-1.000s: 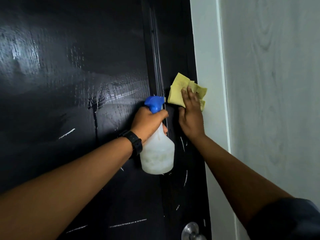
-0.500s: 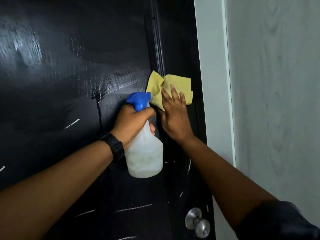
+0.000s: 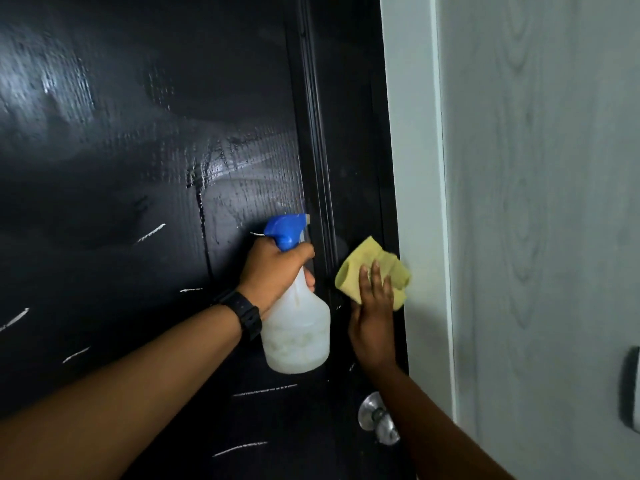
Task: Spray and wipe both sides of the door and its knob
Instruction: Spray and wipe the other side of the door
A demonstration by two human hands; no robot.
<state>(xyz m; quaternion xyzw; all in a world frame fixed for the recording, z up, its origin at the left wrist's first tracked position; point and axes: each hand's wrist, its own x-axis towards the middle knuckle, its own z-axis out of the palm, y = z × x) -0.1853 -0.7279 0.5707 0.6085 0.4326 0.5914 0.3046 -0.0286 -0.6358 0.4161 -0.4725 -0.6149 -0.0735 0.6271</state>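
The left hand point(image 3: 273, 271) is gripping the neck of a translucent white spray bottle point(image 3: 298, 334), its fingers curling round it just under the blue trigger head point(image 3: 285, 230), whose nozzle is pointing right towards the door's raised moulding. The bottle is hanging upright in front of the black door point(image 3: 138, 168), with a little pale liquid showing in its base. A black wristwatch point(image 3: 247, 315) is sitting on the left wrist. The right hand point(image 3: 372, 327) is lying flat, fingers straight and close together, pressing a crumpled yellow cloth point(image 3: 367, 268) against the door's right-hand edge strip, and the cloth's far side is overlapping the pale door frame point(image 3: 412, 168). Wet streaks and runs are glistening on the door's main panel above the bottle, and short white marks are showing across its lower part. The round metal door knob point(image 3: 375, 419) is sitting below the right hand, partly behind the right forearm, neither hand touching it. A grey wood-grain surface point(image 3: 536, 202) is filling the right of the view
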